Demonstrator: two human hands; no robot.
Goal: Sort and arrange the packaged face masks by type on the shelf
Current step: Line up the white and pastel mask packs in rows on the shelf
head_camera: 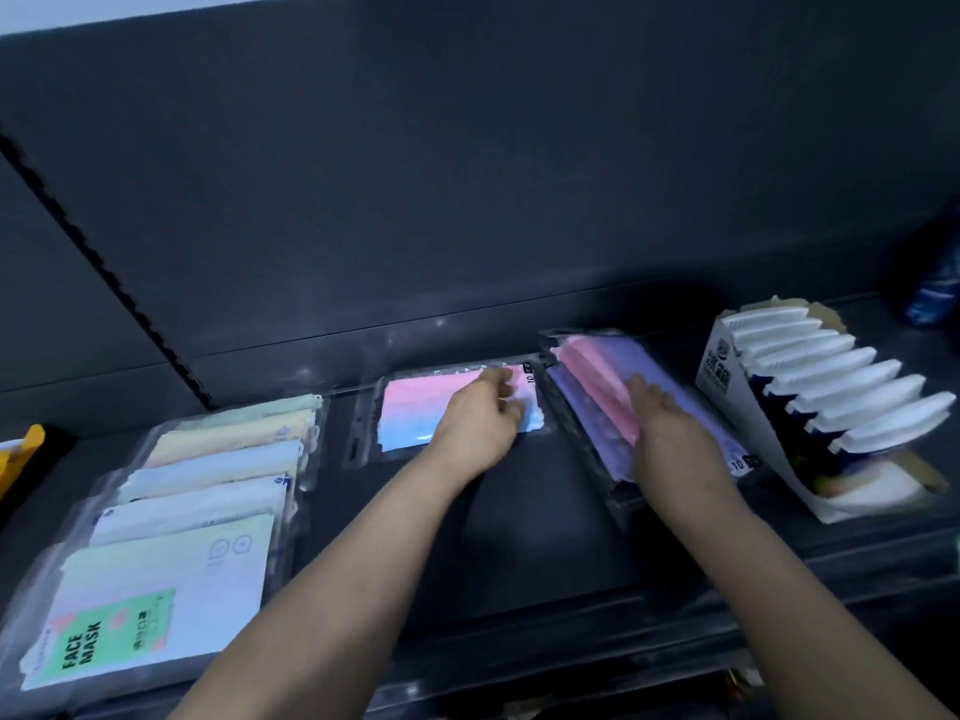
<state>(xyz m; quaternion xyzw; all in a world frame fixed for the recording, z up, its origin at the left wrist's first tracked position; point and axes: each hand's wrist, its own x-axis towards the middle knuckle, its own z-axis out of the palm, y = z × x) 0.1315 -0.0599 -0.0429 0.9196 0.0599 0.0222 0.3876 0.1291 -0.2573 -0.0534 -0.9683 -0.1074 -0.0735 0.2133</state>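
Black shelf [545,543] carries the packaged masks in a row, with both bare forearms reaching over its front edge. The left hand [475,415] lies on the right end of a pink-and-blue pack [415,413] that sits flat near the back of the shelf; its fingers are curled over that end and pinch it, while the left part of the pack shows bare. Just to the right, the right hand [667,428] rests palm down on a purple pack [649,363] with pink masks showing inside, fingers straight and holding nothing. That pack lies tilted, on top of a dark pack [615,493] of which only the near edge shows. The two hands are near each other but apart, each on its own pack.

Well to the left stands an overlapping row of pale packs [208,480], the nearest with a green FACE MASK label. To the right of the right hand is an open carton of white masks [841,402] (folded, standing in a line). A yellow object [21,454] shows at the left edge
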